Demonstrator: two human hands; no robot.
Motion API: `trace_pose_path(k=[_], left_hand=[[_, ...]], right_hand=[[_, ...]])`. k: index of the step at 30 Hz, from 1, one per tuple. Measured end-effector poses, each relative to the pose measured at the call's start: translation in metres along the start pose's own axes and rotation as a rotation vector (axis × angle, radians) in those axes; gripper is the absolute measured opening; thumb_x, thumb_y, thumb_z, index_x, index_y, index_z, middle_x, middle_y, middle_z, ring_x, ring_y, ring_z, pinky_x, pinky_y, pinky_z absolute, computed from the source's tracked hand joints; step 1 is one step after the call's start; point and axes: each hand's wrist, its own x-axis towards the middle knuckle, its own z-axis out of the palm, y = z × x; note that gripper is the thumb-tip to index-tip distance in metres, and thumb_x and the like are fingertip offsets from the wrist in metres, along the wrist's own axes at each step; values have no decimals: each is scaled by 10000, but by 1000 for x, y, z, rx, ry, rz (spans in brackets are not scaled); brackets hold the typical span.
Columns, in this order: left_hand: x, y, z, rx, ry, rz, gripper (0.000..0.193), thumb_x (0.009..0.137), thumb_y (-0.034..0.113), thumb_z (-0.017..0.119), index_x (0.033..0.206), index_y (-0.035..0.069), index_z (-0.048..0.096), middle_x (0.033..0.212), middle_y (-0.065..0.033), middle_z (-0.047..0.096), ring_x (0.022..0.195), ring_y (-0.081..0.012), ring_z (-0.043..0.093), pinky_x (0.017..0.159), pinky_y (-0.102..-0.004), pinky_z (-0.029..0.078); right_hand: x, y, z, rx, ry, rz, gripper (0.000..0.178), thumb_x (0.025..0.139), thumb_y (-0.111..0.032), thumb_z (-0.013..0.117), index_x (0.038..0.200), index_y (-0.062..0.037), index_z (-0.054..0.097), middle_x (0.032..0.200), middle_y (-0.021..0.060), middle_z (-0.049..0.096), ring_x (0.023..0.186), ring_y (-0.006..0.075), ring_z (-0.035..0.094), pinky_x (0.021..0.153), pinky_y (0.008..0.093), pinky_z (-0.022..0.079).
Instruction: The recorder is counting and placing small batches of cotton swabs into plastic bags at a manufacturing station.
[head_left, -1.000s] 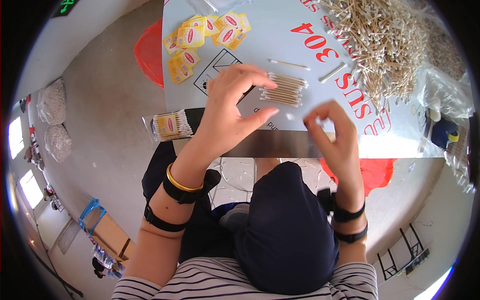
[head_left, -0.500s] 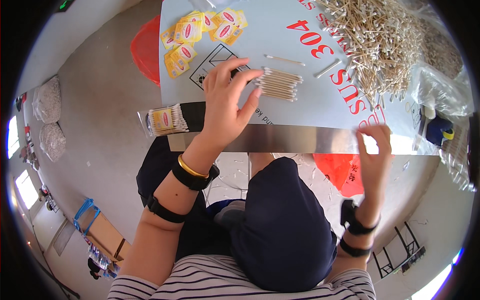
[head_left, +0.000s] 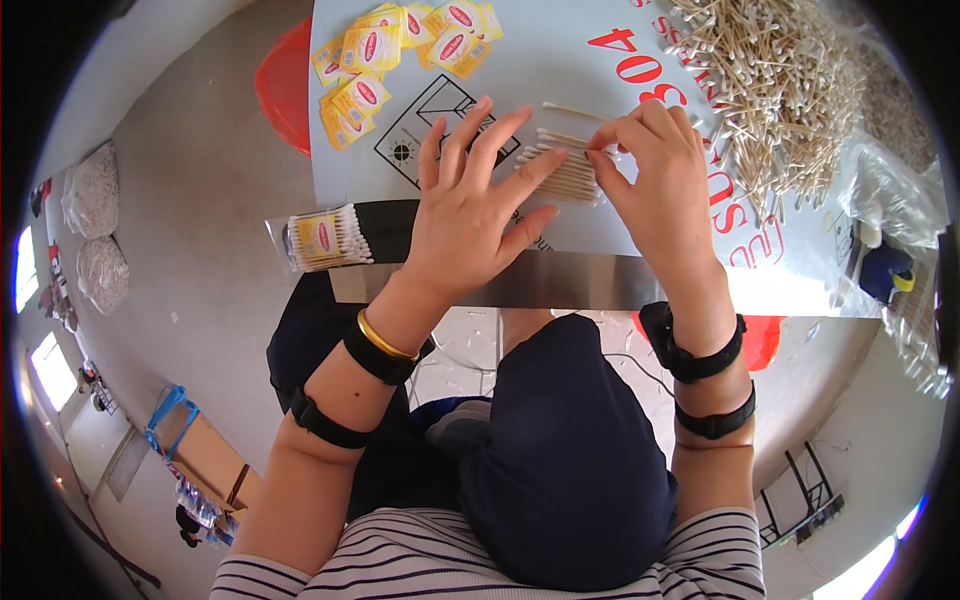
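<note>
A row of cotton swabs (head_left: 570, 180) lies side by side on the grey printed tabletop, between my two hands. My left hand (head_left: 465, 205) is open, its fingers spread over the row's left side. Its index fingertip rests on the swabs, and the thumb is stretched out below them. At the row's right ends, the fingertips of my right hand (head_left: 665, 185) are pinched together on the end of one swab. They partly hide the right ends of the row. Above the row lies a single swab (head_left: 570, 109), its right end running toward the right hand's fingers.
A big heap of loose swabs (head_left: 790, 100) covers the far right, beside clear plastic bags (head_left: 890, 185). Yellow cards (head_left: 370, 50) are spread at the far left. A clear pack of swabs (head_left: 325, 238) lies by the left front edge. A metal strip (head_left: 560, 283) lines the front edge.
My right hand has come up and left from the table's front edge to the row's right ends. My left hand has spread its fingers, its index now on the swabs.
</note>
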Motion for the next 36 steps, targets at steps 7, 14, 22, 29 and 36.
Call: trace_pose_path(k=[7, 14, 22, 29, 36], left_hand=[[3, 0, 1, -117, 106, -1, 416, 945, 419, 742, 1312, 224, 716, 1557, -82, 500, 1460, -362, 418, 1231, -563, 231], [13, 13, -24, -564, 243, -249, 231, 925, 275, 805, 1062, 115, 709, 1122, -22, 688, 1024, -204, 570, 998, -410, 351], [6, 16, -32, -500, 199, -245, 82, 906, 138, 794, 949, 120, 727, 938, 24, 682, 848, -156, 588, 906, -371, 352], [-15, 11, -23, -449, 198, -289, 96, 890, 146, 799, 925, 145, 710, 914, 42, 653, 847, -150, 581, 905, -359, 335], [-15, 13, -22, -447, 164, -282, 110, 876, 144, 800, 932, 142, 706, 927, 37, 646, 856, -156, 577, 891, -361, 334]], right_hand=[[2, -4, -4, -49, 29, -86, 167, 764, -51, 802, 841, -124, 673, 886, 5, 563, 891, 228, 569, 801, 394, 437], [-11, -32, -36, 42, 83, -174, 244, 719, 54, 784, 880, -86, 665, 923, 34, 670, 889, 250, 629, 815, 376, 463], [-29, -19, -31, 105, 89, -39, 229, 765, 23, 797, 951, -85, 718, 911, 47, 639, 878, 276, 601, 793, 404, 489], [-13, -11, -12, 83, 10, -47, 252, 822, 15, 803, 1044, -94, 756, 972, 59, 616, 949, 270, 587, 811, 397, 495], [11, 3, -1, -12, -55, -162, 166, 840, -42, 793, 978, -117, 738, 996, 37, 583, 978, 263, 577, 863, 412, 483]])
